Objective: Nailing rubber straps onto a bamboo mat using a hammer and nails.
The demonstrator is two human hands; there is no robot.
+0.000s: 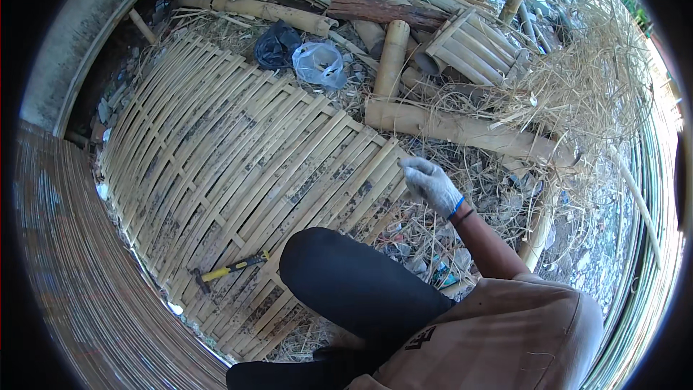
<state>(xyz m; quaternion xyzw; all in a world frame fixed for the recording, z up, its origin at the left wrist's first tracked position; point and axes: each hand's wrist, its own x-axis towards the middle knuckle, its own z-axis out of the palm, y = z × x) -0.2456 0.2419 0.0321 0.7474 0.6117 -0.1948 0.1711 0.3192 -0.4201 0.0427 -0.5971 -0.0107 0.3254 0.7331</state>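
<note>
My right hand [431, 186], in a white work glove with a blue cuff, is at the right edge of a woven bamboo panel [253, 152]. Its fingers are curled together close to the strip ends; what they pinch, if anything, is too small to make out. My left hand does not show. The panel is a lattice of split pale strips with dark blotches, spread over the ground in front of my bent knee. On its near left part lies a hammer [234, 266] with a yellow and black handle, touched by neither hand.
Beyond the panel sit a black plastic bag [277, 45] and a clear plastic bag [319, 65]. Thick bamboo poles [462, 128], a slatted bamboo piece [476, 47] and shavings [577, 87] lie to the right. A wall of thin sticks [79, 245] bounds the left.
</note>
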